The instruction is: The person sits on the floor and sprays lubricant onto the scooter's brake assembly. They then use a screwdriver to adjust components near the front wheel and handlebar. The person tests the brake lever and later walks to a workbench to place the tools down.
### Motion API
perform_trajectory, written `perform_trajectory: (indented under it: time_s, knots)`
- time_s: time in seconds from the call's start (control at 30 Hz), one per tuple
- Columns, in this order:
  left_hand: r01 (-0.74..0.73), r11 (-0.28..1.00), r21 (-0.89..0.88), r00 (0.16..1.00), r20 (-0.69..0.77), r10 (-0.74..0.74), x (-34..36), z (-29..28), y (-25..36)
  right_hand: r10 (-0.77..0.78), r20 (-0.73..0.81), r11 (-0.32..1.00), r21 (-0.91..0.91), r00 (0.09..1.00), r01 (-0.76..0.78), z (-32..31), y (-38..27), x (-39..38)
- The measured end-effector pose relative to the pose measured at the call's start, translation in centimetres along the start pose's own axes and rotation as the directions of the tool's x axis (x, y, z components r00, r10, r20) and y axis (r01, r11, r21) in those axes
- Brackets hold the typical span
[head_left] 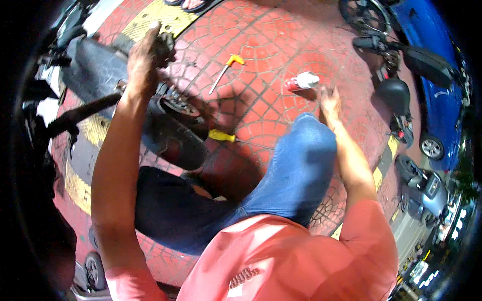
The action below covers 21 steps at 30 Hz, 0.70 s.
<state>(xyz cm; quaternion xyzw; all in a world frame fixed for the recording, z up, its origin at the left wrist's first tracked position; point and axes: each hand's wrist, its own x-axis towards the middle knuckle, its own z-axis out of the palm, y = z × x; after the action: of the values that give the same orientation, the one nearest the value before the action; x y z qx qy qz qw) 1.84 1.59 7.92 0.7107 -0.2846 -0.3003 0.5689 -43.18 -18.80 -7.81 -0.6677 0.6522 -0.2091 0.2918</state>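
From where I stand, with twelve o'clock straight ahead of the person's lap, the two hands are well apart. The left hand [143, 60] is out at eleven o'clock, thumb raised, against a small dark lump [165, 49]; I cannot tell what the lump is, or whether the fingers are closed on it. The right hand [330, 104] is between one and two o'clock, its blurred fingers loosely spread and gripping nothing that I can see. They reach just beside a red can with a white top [307, 80], at one o'clock on the red paving [268, 62]; whether they touch it I cannot tell.

At twelve o'clock a tool with an orange handle [235, 60] lies on the paving, its thin shaft slanting toward seven. Closer in, between eleven and twelve, a small yellow piece [222, 135] lies just beside a black tyre [175, 143]. Dark motorbike parts [93, 67] stretch away at ten, near the left forearm.

The person's knees, in blue jeans [301, 160], are bent. A parked motorbike [394, 95] stands at two o'clock, a blue car [434, 60] beyond it, and a grey scooter [433, 193] at three.
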Motion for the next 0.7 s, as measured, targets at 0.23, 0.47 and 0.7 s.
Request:
perform_trajectory:
  time_s: [0.23, 0.47, 0.7]
  knots:
    - [0.088, 0.786, -0.612, 0.995, 0.085, -0.046, 1.7, -1.6, -2.0, 0.202, 0.464, 0.916, -0.402, 0.863, 0.002, 7.4, 3.8, -9.8]
    - [0.061, 0.569, -0.820, 0.989, -0.025, -0.143, 1.5, -3.6, -1.2, 0.315, 0.572, 0.910, -0.408, 0.758, -0.071, 9.4, 7.2, -10.9]
    - [0.075, 0.566, -0.821, 0.988, -0.016, -0.154, 1.7, -3.1, -1.3, 0.172, 0.624, 0.976, -0.005, 0.762, -0.216, 4.8, 4.2, -7.9]
